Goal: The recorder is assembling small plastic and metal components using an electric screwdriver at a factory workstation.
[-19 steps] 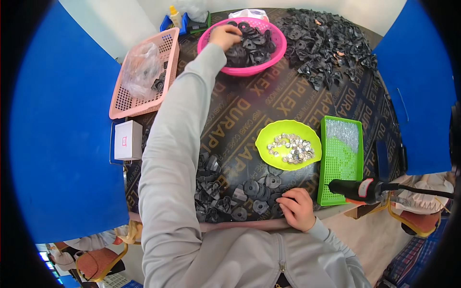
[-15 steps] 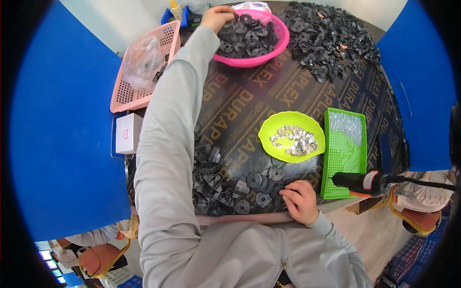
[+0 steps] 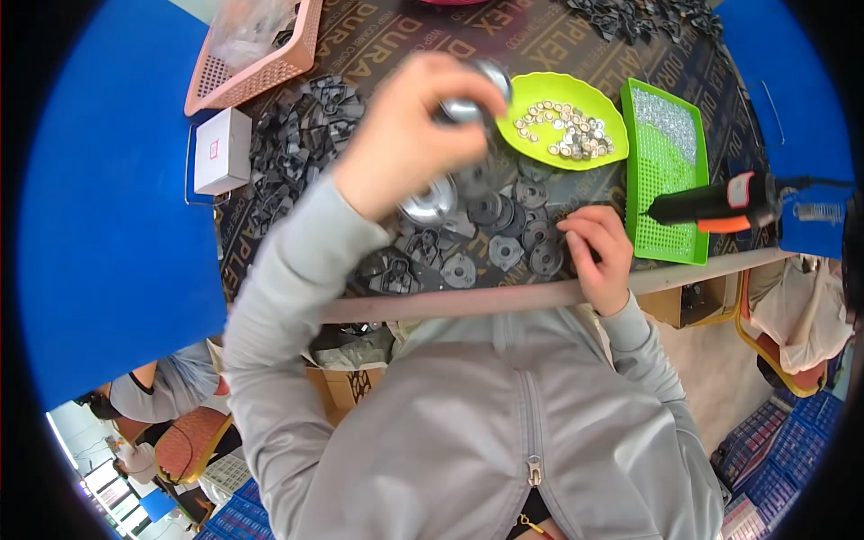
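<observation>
My left hand, smeared by motion, is raised over the table beside the yellow-green dish. Its fingers are closed round dark, round plastic parts with a shiny look; how many is unclear. Below its wrist a shiny round part shows, blurred. My right hand rests at the table's near edge, fingers loosely curled and thumb apart, with nothing visible in it. Its fingertips are next to a black disc with a centre hole. Several similar discs lie to its left.
The yellow-green dish holds small silvery round pieces. Right of it, a green perforated tray holds tiny shiny bits, with a black corded tool above it. Black parts are heaped at left, near a white box and pink basket.
My left hand has come back from the far pink bowl with dark round parts in it. The view has tilted nearer, so the bowl is almost out of sight. My right hand stays by the discs.
</observation>
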`<state>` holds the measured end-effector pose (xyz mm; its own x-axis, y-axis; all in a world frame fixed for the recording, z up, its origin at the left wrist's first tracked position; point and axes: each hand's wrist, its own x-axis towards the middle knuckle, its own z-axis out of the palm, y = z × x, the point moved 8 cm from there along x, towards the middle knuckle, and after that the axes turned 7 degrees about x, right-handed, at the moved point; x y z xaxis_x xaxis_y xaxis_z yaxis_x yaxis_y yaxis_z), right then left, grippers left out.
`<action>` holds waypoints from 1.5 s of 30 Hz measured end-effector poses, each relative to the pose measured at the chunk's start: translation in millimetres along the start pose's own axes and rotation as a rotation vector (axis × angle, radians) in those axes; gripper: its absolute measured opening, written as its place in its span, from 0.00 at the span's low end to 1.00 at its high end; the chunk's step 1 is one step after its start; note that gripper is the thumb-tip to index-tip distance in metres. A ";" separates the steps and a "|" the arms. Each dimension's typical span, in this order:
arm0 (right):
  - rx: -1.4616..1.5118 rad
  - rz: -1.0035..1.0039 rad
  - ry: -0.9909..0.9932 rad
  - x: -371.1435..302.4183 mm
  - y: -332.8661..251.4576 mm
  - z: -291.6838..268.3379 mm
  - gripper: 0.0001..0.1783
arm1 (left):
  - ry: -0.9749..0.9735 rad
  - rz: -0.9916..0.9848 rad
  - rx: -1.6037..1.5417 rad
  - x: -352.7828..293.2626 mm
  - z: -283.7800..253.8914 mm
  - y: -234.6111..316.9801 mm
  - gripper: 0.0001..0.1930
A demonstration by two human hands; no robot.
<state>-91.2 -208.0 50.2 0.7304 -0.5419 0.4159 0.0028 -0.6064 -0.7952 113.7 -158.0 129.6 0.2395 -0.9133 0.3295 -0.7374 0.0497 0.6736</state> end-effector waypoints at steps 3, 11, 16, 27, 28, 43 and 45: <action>0.009 0.025 0.035 -7.3 -3.2 -3.4 0.06 | 0.014 -0.056 0.059 -45.7 47.6 11.6 0.12; -0.041 -0.046 0.074 -17.0 -11.6 1.7 0.04 | -0.108 0.036 0.586 -72.9 114.4 31.5 0.11; -0.141 -0.136 0.106 -14.4 -15.0 -0.3 0.06 | -0.050 0.092 0.567 -76.4 109.2 37.5 0.12; -0.114 -0.173 0.069 -23.5 -17.8 2.4 0.06 | 0.181 -0.003 0.430 -98.9 86.8 28.5 0.29; -0.108 -0.165 0.069 -23.2 -18.1 2.6 0.06 | 0.186 -0.008 0.471 -98.4 85.8 24.9 0.27; -0.096 -0.174 -0.032 -22.6 -25.7 8.9 0.06 | 0.341 -0.180 0.156 -104.1 75.6 3.7 0.19; -0.142 -0.190 -0.048 -23.1 -25.7 11.5 0.06 | 0.297 -0.166 0.245 -102.2 78.2 10.4 0.17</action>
<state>-100.3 -173.3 56.0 0.7579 -0.3839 0.5275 0.0494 -0.7724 -0.6332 32.1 -95.8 51.2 0.5129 -0.7427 0.4306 -0.7933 -0.2183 0.5684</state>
